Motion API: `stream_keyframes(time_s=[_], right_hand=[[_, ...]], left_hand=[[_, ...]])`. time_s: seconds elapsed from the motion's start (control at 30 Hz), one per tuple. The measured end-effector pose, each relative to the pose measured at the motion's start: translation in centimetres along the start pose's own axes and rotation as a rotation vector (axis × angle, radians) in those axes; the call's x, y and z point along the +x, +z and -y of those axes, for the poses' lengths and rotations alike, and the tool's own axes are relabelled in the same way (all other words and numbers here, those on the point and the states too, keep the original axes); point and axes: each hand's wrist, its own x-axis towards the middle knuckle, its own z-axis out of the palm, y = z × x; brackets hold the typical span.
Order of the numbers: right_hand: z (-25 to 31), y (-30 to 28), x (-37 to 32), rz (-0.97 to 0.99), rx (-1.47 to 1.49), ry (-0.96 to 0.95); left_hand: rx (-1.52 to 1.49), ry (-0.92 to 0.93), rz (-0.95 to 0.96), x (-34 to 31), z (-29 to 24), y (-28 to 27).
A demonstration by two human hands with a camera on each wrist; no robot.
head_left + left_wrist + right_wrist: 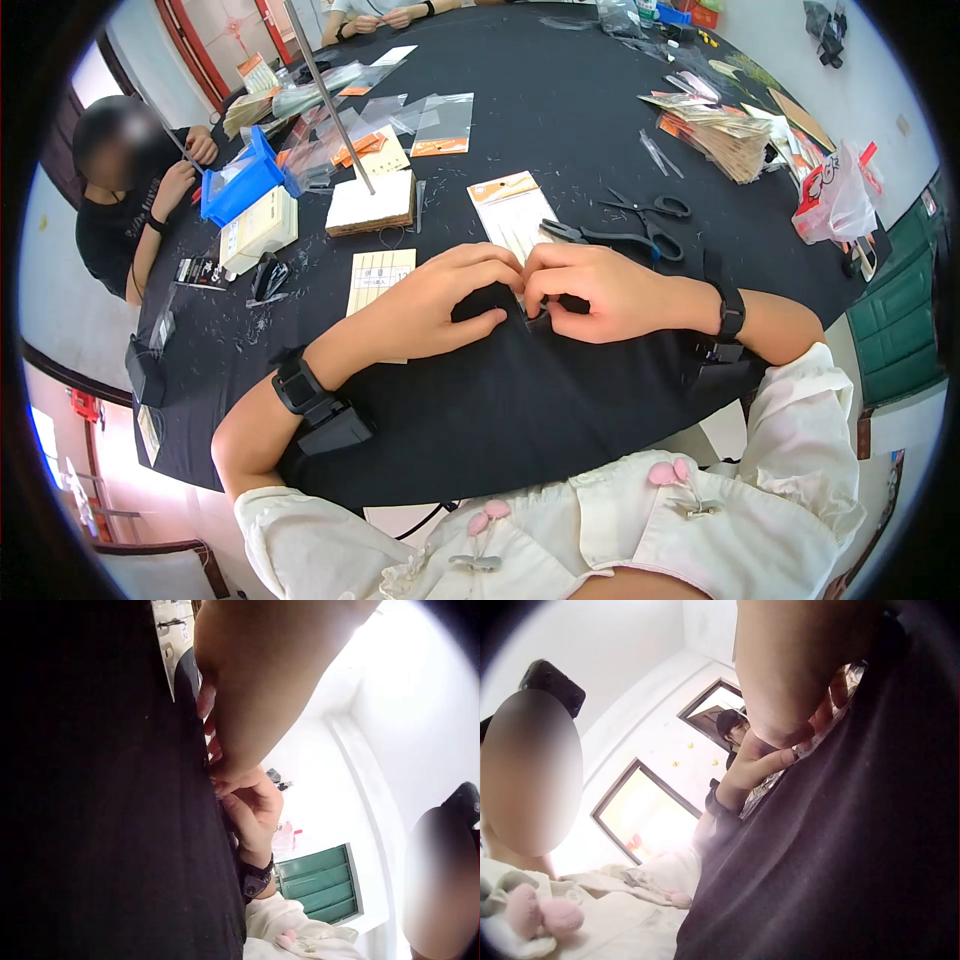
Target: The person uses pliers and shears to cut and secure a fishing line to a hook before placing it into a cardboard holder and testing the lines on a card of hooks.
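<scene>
Head view: both hands meet low over the near side of the table, fingertips almost knuckle to knuckle.
Little greyish piece point(540, 319): down between the fingertips, just short of the orange-topped packet point(503, 197). Too small and covered up to say what it is.
Right hand point(625, 290): fingers curled, thumb and forefinger looking pinched on that piece.
Left hand point(435, 300): fingers bent, thumb apart from them; can't tell if the tips grip anything, and the wrist cams don't help.
Handling: my guess is light, thin, kinda slippery. I'd pinch it by an edge, fingertips only, and not squash it.
Nearby: pliers point(612, 237) and scissors point(643, 209) past the right hand, a printed card point(378, 280) partly under the left arm.
Black cloth point(450, 430): soft-looking, littered with pale scraps.
Room: pale walls, green door point(905, 300) on the right, another person point(112, 205) seated left.
</scene>
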Motion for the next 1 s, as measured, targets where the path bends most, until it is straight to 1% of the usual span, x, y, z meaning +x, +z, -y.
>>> stream_keyframes(time_s=[0.23, 0.3, 0.4, 0.5, 0.63, 0.7, 0.93, 1.0], right_hand=[[0.02, -0.12, 0.02, 0.006, -0.005, -0.017], [0.2, -0.08, 0.07, 0.031, 0.008, 0.057], [0.2, -0.02, 0.15, -0.007, -0.015, 0.002], [0.04, -0.08, 0.07, 0.002, 0.001, -0.018], [0.07, -0.12, 0.05, 0.005, -0.008, -0.02], [0.39, -0.21, 0.1, 0.026, 0.009, 0.044], [0.24, -0.25, 0.02, 0.032, 0.006, 0.037], [0.08, -0.2, 0.03, 0.026, -0.004, 0.001]], left_hand=[[0.008, 0.014, -0.003, -0.06, 0.1, 0.05], [0.005, 0.007, -0.003, -0.05, 0.1, -0.06], [-0.004, 0.022, -0.002, -0.04, 0.16, -0.01], [0.014, 0.022, -0.013, -0.13, 0.17, 0.1], [0.009, 0.026, -0.008, -0.03, 0.19, 0.08], [0.014, 0.031, -0.013, 0.0, 0.16, 0.05], [0.0, 0.022, -0.001, -0.01, 0.08, -0.02], [-0.002, 0.015, -0.006, -0.03, -0.01, 0.0]])
